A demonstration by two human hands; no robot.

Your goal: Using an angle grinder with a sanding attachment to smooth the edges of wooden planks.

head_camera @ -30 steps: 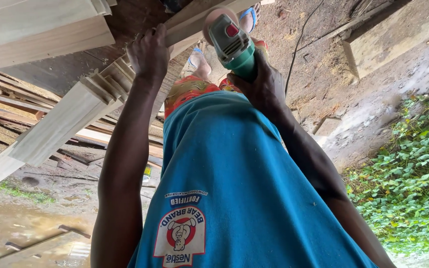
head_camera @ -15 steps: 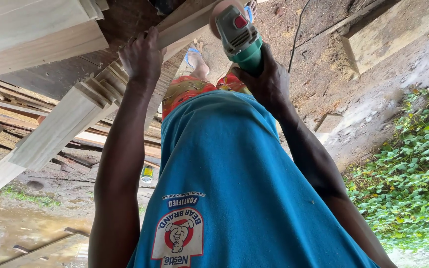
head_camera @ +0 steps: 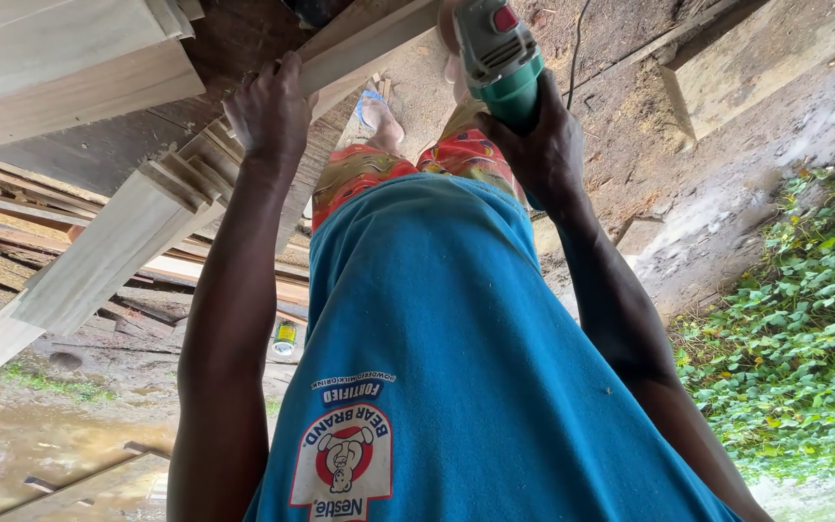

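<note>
My right hand point(head_camera: 543, 145) has its grip wrapped around the green power tool point(head_camera: 497, 60), held over the wooden strip point(head_camera: 369, 48); my left hand point(head_camera: 268, 111) clasps that strip's near edge.

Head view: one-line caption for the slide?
Left hand steadies a pale wooden strip while right hand grips a green power tool above it.
</note>
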